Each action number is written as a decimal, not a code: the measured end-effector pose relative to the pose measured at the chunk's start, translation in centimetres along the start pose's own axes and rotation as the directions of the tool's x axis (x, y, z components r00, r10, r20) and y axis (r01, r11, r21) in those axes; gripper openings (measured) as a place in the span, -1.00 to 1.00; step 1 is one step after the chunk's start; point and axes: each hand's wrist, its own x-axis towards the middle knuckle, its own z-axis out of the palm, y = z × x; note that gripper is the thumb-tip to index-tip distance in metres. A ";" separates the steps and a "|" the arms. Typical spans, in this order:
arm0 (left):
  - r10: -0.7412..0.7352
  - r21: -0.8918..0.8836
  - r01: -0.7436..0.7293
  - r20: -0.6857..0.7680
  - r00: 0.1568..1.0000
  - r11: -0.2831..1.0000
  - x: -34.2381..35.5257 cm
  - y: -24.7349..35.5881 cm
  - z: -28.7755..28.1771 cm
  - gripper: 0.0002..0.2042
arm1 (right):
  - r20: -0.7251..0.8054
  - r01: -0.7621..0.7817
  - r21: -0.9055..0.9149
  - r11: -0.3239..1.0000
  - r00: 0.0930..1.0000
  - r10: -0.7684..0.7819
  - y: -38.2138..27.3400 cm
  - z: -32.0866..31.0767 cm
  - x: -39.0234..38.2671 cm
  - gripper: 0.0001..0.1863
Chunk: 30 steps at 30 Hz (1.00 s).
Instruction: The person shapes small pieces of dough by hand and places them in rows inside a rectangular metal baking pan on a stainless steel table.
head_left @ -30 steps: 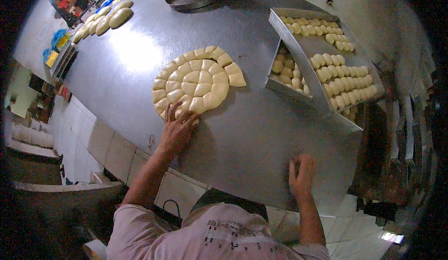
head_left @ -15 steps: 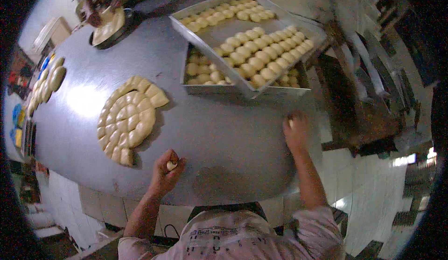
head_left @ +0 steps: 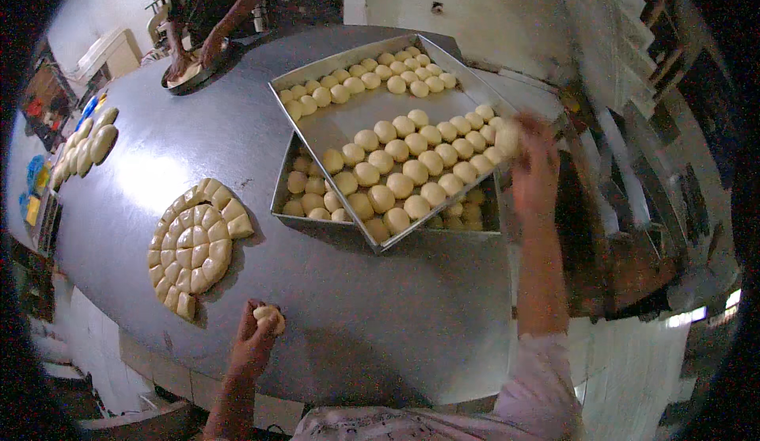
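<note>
My left hand (head_left: 252, 340) is closed round a small piece of dough (head_left: 270, 320) above the near edge of the table; the dough bulges out past the thumb and fingers. My right hand (head_left: 535, 160) reaches to the right corner of the upper metal tray (head_left: 324, 135). A pale dough ball (head_left: 507, 138) sits at its fingertips, somewhat blurred by motion. Rows of round dough balls (head_left: 398, 150) fill the near part of this tray, with more along its far side. To the left, a flat round of dough (head_left: 190, 247) lies cut into many chunks.
Beneath the upper tray, turned at an angle, stands a second tray (head_left: 313, 223) of dough balls. Across the metal table (head_left: 380, 298), another person's hands (head_left: 198, 53) work dough in a dark pan (head_left: 190, 85). Long dough pieces (head_left: 87, 146) lie at the left edge.
My right hand has moved forward from the table's right side to the upper tray's corner. More dough now shows out of my left hand. The whole view has shifted.
</note>
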 end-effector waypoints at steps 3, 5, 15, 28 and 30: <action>0.106 0.164 -0.106 0.008 0.994 0.981 -0.5 -1.0 0.8 -0.82 | -0.112 0.340 -0.303 0.890 0.915 -0.388 1.8 3.8 8.5 -0.73; 0.096 0.317 -0.108 0.053 0.994 0.942 -0.3 -1.5 0.5 -0.81 | 0.102 0.166 -0.675 0.719 0.986 -0.132 9.6 2.8 11.0 -0.77; -0.281 -0.359 0.309 0.129 0.951 0.881 -1.4 -1.8 1.5 -0.65 | 0.793 0.021 -0.127 0.992 0.602 0.089 -4.6 13.0 -12.6 -0.65; 0.532 0.927 -0.286 0.375 0.759 -0.245 1.3 4.1 -15.1 -0.61 | 0.221 0.180 -0.965 0.191 0.950 0.221 -2.3 8.8 -24.8 -0.58; 0.490 0.905 -0.285 0.413 0.768 -0.316 1.3 3.9 -17.7 -0.62 | 0.170 0.069 -0.942 0.328 0.942 0.290 -1.2 9.5 -28.3 -0.56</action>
